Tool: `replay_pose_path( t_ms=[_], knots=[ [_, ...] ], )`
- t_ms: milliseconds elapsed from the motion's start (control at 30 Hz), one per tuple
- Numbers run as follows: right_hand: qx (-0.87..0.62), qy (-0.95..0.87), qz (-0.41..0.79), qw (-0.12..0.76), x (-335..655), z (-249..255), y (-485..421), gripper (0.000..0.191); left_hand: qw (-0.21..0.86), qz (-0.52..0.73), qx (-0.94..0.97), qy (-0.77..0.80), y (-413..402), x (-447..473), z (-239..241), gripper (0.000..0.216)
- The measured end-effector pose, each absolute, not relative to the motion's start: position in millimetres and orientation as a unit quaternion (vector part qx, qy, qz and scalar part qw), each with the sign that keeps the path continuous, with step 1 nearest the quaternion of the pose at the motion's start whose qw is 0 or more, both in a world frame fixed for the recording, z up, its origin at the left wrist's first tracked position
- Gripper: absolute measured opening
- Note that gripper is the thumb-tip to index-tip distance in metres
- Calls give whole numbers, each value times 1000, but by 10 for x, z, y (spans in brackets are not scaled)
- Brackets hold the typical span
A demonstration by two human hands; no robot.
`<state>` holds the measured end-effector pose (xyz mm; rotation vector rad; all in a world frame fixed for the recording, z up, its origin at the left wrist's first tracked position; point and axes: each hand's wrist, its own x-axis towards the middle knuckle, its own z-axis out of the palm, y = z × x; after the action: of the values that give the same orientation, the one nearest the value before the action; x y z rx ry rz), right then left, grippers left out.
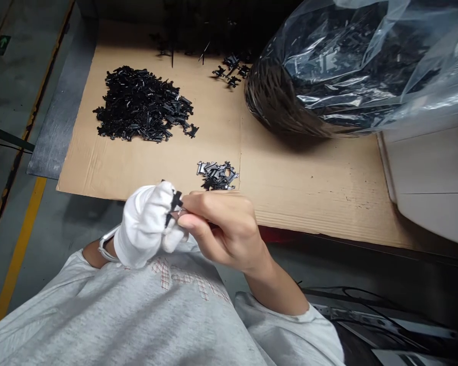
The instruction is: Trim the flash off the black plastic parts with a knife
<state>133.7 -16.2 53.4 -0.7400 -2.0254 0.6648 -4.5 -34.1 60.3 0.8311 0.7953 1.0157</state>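
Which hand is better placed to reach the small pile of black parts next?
Probably the right hand: it sits nearer the small pile, though also busy. The gloved left hand, farther off, holds a black part.

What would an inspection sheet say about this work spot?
Surface: brown cardboard sheet, creased.
Job's things: black part, held up; large black pile, farther off; smaller pile, nearer.
Clutter: loose black parts beside a clear plastic bag holding dark pieces.
Hands: left hand, white-gloved, holds the part; right hand, bare, pinches a small item, too small to identify.
Cables: dark cables, lower right.
Surroundings: yellow floor line, left.
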Motion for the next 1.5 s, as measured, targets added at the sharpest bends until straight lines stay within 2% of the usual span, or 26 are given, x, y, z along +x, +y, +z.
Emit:
replay_pose_path(
  t_ms=[167,267,367,467,633,733,833,967,1033,1100,1267,1500],
  knots=[
    [-326,-795,273,432,1325,491,-211,29,738,494,327,324,-362,-40,498,68],
    [-334,-737,341,478,1336,418,-212,28,764,492,291,298,-319,-49,482,61],
    [-359,-662,422,504,1354,386,-153,28,836,438,226,241,-259,-64,515,55],
    [-388,-638,464,477,1350,415,-62,30,897,372,145,191,-211,-66,553,53],
    [-383,-619,513,455,1326,444,35,25,920,310,111,212,-147,-52,512,54],
    [-389,-602,539,442,1419,400,107,28,904,313,159,244,-121,-45,360,50],
    [-437,-620,519,394,1644,293,269,27,826,372,226,358,-115,-57,131,37],
    [-557,-721,383,154,1930,92,557,16,687,471,285,474,-92,-140,-77,40],
    [-589,-734,322,108,1962,13,675,11,666,488,282,488,-56,-199,-87,37],
    [-600,-737,289,114,1906,-37,778,8,646,504,286,497,-10,-253,-57,33],
    [-629,-728,227,150,1613,-147,1095,34,612,512,294,526,66,-304,9,27],
    [-613,-731,261,147,1596,-230,1247,27,609,479,316,548,39,-278,-59,24]
  ],
)
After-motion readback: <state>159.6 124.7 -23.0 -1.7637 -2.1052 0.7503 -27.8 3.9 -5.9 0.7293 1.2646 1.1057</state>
